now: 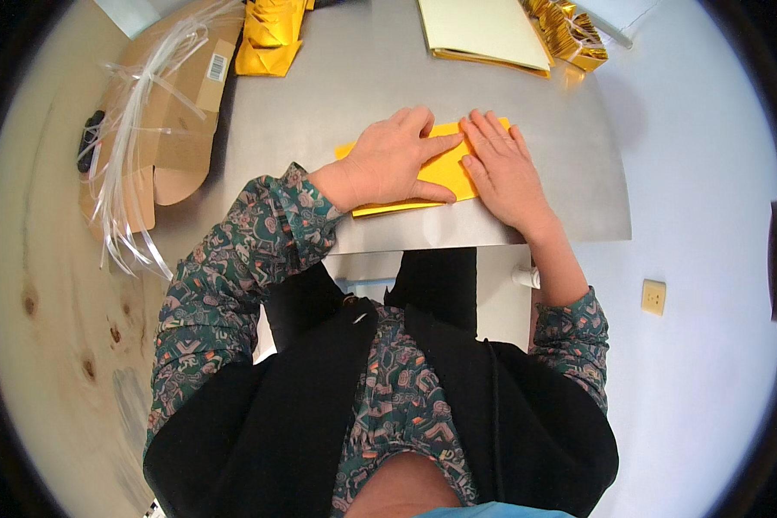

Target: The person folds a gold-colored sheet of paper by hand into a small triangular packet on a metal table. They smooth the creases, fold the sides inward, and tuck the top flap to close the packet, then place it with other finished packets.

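on the surface (570, 177), by its near edge, sits the yellow paper (446, 171); left hand (384, 162) splayed on it, right hand (507, 177) flat and open, neither gripping: press evenly, keep those edges lined up!

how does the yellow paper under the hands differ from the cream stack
The yellow paper is bright; the cream stack is pale on top. The left hand and right hand rest on the yellow paper; the cream stack lies untouched. Both are on the grey table.
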